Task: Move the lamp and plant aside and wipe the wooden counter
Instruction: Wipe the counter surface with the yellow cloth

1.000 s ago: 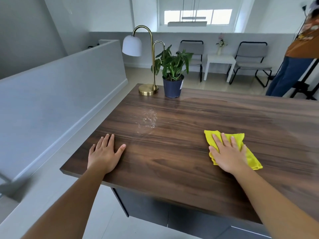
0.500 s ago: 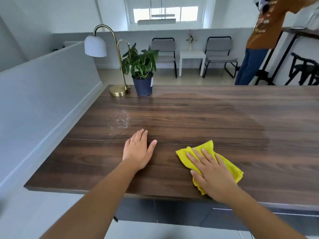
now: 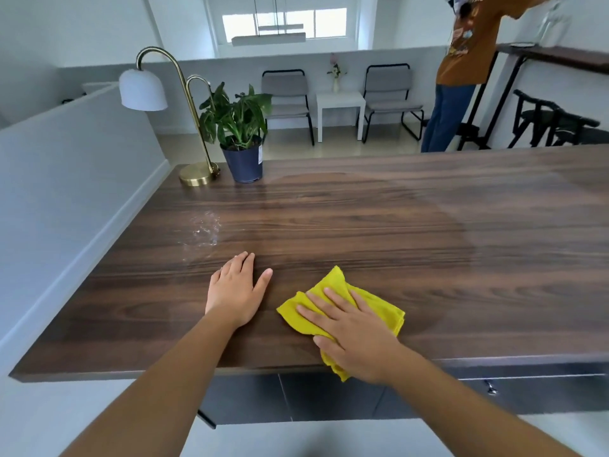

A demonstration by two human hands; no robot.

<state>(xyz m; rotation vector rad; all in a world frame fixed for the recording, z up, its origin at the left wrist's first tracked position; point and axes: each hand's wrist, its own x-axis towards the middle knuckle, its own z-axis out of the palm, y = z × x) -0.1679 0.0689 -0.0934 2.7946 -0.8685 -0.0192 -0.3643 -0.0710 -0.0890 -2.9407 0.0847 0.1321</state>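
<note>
The dark wooden counter (image 3: pixel 362 225) fills the middle of the view. At its far left corner stand a brass lamp (image 3: pixel 194 174) with a white shade and, just right of it, a green plant in a dark blue pot (image 3: pixel 245 163). My right hand (image 3: pixel 354 334) presses flat on a crumpled yellow cloth (image 3: pixel 333 285) near the front edge. My left hand (image 3: pixel 235 288) lies flat on the bare wood beside the cloth, fingers together, holding nothing. A patch of water drops (image 3: pixel 202 229) glistens beyond my left hand. A faint damp sheen covers the counter's centre.
A grey low wall (image 3: pixel 66 179) runs along the counter's left side. Beyond the counter are two chairs (image 3: pixel 286 100), a small white table (image 3: pixel 341 103) and a person in an orange shirt (image 3: pixel 461 70) at a high table. Dark stools (image 3: pixel 553 123) stand far right.
My right hand has slid the yellow cloth leftward and nearer the front edge. My left hand shifted right along the counter, ending close beside the cloth. The view turned to the right.
</note>
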